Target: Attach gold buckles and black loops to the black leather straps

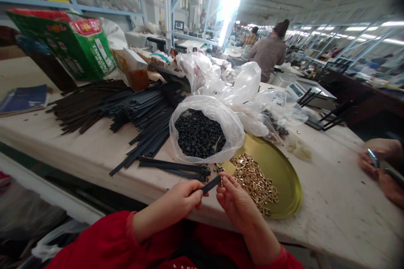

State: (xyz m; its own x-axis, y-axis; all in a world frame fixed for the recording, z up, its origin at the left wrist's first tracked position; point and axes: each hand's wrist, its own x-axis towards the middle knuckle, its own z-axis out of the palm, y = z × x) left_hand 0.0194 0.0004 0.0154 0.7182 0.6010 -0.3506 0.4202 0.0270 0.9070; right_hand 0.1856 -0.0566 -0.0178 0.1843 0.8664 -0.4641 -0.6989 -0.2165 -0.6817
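Observation:
My left hand (186,199) is closed around a dark flat strap (212,184), its end pointing up to the right. At that end, my right hand (235,201) pinches a small gold buckle (221,181); whether the strap passes through it I cannot tell. Just beyond my hands lie a few dark straps (173,167) with gold buckles at their right ends. A gold oval tray (288,189) to the right bears a heap of gold buckles (254,178). Behind the straps stands an open white plastic bag (232,134) full of small black pieces (198,134).
Piles of black straps (143,105) and brown straps (85,107) spread at the left, near a green package (75,46) and a blue booklet (25,98). Clear plastic bags (246,82) crowd the back. Another person's hands (378,164) hold a phone at the right edge.

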